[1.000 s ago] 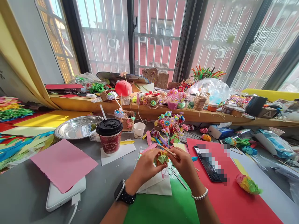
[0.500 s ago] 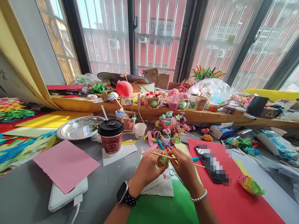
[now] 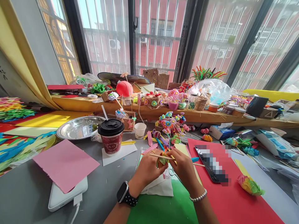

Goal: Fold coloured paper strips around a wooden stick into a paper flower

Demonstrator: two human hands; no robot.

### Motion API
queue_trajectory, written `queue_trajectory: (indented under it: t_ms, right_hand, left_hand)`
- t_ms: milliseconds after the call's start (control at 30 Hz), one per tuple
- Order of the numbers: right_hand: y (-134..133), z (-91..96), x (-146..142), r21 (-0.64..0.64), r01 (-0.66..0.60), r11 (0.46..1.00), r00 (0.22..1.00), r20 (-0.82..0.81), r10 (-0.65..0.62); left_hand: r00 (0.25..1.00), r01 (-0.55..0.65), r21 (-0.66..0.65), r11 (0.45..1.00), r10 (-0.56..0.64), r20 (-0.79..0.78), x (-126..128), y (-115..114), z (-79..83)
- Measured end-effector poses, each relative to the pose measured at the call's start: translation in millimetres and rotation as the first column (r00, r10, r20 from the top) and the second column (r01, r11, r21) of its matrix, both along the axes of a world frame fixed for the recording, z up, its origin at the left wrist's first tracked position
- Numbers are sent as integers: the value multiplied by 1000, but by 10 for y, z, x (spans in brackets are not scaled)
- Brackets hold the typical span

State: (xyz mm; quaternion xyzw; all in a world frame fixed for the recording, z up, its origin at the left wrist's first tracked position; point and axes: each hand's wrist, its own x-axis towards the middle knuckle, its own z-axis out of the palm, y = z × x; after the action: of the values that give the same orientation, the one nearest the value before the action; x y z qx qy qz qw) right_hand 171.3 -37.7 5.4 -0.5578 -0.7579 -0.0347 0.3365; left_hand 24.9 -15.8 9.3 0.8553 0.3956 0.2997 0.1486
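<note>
My left hand (image 3: 146, 169) and my right hand (image 3: 184, 166) meet over the grey table, fingers closed around a small folded paper flower (image 3: 162, 160) in green, orange and red. A thin wooden stick (image 3: 158, 155) lies across the flower, pinched by my right fingers and pointing left. Scissors (image 3: 176, 175) and a white tissue (image 3: 158, 186) lie just under my hands, on a green sheet (image 3: 163, 208).
A lidded red coffee cup (image 3: 110, 136) stands left of my hands, with a pink sheet (image 3: 65, 163) on a white device and a steel tray (image 3: 78, 127) beyond. A phone (image 3: 211, 163) lies on red paper (image 3: 233, 193) at right. Paper flowers crowd the window ledge.
The stick swung from a tilted pose to nearly level across the flower, and both hands shifted slightly up the table while still closed on the flower.
</note>
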Motion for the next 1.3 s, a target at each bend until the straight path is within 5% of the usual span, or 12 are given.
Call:
queue_trajectory:
  t_ms: [133,233,367,500,933,1300]
  right_hand:
    - [2,-21,-23,27,-19,999,1000,-22,20]
    - [4,6,13,21,-62,998,978,-200,65]
    - [8,65,92,-80,-114,990,896,-439,68]
    - [24,87,124,-95,-228,969,833,-534,144]
    - [-7,77,92,-218,-294,931,893,-410,186]
    - [3,54,71,-297,-255,920,914,-384,129]
  left_hand:
    - [998,-1,-19,1000,2,63,5,-9,5]
    - [983,26,-139,990,-1,182,5,10,19]
    - [921,147,-363,920,6,390,-2,26,53]
    - [879,270,-453,850,-26,476,-21,19,72]
    - [866,355,-599,718,-11,501,-201,154,65]
    - [887,265,-589,764,46,460,-165,143,37]
